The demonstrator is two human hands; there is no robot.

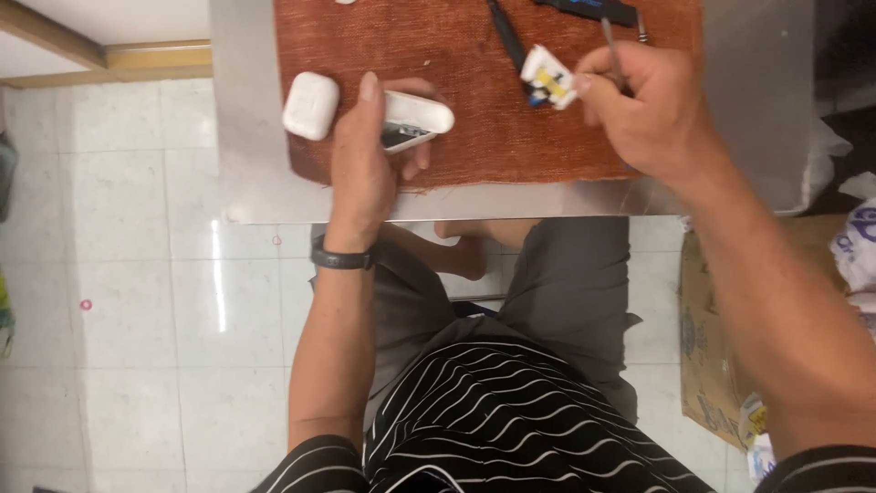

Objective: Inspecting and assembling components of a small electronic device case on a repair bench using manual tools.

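My left hand point(365, 155) grips a white open earbud case shell point(415, 119) on a rust-red cloth mat point(484, 137). A second, closed white earbud case point(311, 105) lies just left of that hand. My right hand point(652, 110) holds a thin metal tool point(611, 50), probably tweezers, with its fingers against a small white inner part with yellow and blue bits point(548, 78).
The mat lies on a grey metal table point(246, 164). A black slim tool point(505, 35) and a dark tool with blue point(589, 9) rest at the mat's far edge. A cardboard box point(707, 347) and white bags point(858, 246) stand on the tiled floor to my right.
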